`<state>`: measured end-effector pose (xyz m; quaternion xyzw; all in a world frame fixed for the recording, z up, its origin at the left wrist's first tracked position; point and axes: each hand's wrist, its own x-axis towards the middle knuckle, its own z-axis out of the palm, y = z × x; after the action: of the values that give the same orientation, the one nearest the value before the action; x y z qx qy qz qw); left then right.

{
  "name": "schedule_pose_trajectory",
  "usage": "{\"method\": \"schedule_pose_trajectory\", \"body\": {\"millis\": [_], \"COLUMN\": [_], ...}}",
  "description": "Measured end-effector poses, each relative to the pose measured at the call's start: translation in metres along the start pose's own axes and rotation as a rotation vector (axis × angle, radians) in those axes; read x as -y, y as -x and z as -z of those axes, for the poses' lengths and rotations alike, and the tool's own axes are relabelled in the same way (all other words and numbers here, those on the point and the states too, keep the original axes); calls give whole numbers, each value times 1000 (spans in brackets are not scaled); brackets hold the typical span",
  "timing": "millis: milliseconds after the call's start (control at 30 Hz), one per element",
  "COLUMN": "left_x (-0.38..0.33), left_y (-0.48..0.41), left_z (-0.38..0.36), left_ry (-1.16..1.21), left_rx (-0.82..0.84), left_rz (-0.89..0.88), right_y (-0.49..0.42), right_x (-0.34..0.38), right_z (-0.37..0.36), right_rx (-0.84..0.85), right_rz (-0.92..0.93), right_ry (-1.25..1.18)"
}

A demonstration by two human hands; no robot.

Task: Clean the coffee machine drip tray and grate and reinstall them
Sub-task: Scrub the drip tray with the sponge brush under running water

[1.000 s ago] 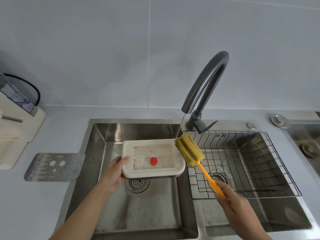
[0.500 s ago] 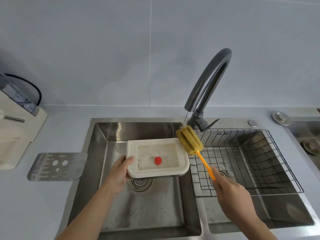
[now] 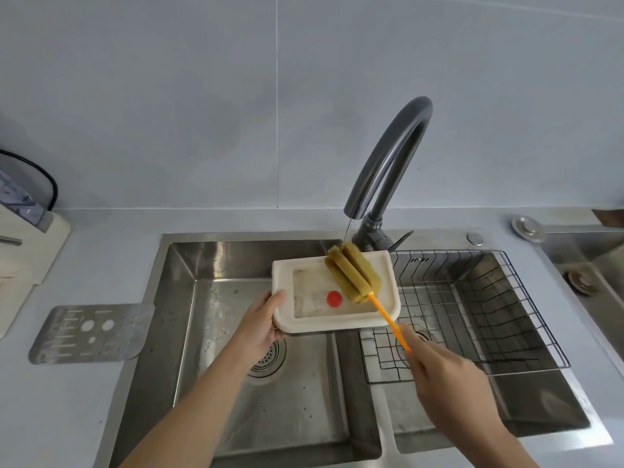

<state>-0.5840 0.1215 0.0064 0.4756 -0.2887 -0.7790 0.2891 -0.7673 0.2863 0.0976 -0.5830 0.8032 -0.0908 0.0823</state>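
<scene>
The coffee machine (image 3: 20, 244) is cut off at the left edge; the right hand (image 3: 449, 383) hides the brush's handle end.

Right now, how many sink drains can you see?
3. One in the left basin, partly behind the left hand; one in the middle basin under the wire rack; one in the far-right sink. No others show.

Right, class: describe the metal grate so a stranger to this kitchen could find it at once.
Start at the double steel sink and look to the grey countertop on its left. The grate lies flat there, touching the sink's rim: a thin rectangular steel plate pierced with slots and round holes, unlike the white drip tray held over the sink.
</scene>
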Motion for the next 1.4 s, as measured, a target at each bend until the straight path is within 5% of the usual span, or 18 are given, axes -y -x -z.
{"method": "schedule_pose_trajectory", "body": {"millis": [433, 1167, 1400], "left_x": [-8, -44, -55], "left_y": [-12, -18, -13], "left_z": [-25, -14, 2], "left_ry": [-88, -93, -100], "left_rx": [150, 173, 185], "left_rz": [0, -137, -173], "right_y": [-9, -27, -36], "right_x": [13, -7, 14], "right_z": [-9, 17, -1], "right_rx": [-30, -94, -54], "right_rz": [137, 155, 269], "right_ry": [145, -5, 218]}}
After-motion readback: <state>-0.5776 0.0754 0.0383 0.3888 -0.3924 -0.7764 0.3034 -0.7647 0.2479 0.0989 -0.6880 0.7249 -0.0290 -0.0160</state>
